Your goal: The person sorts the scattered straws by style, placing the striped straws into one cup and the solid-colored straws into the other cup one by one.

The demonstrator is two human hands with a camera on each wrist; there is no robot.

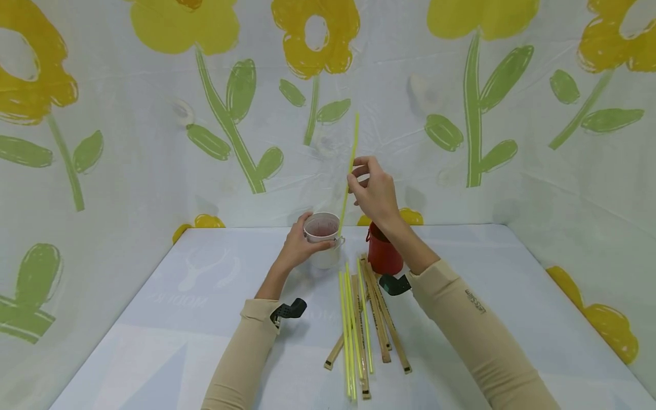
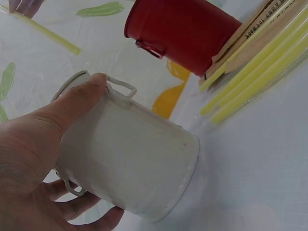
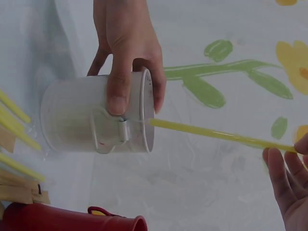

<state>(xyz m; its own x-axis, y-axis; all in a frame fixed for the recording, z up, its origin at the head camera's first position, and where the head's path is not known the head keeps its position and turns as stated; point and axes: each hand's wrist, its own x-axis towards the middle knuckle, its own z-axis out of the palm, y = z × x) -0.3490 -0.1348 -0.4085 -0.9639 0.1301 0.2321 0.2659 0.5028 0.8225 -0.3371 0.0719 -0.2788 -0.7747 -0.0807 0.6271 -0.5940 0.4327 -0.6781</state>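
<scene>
My left hand grips a small white metal pail round its upper side, thumb near the rim. The pail stands upright on the table, a wire handle loop on its side in the left wrist view. Above it, my right hand pinches a yellow drinking straw between thumb and fingers. That straw slants steeply, its lower end by the pail's rim on the handle side. A clear wrapper tip seems to extend past that end; whether it touches the pail I cannot tell.
A red pail stands right of the white one, partly behind my right forearm. Several wrapped yellow straws and brown paper-wrapped sticks lie in front of the pails. A flower-printed sheet closes off the table's back and sides.
</scene>
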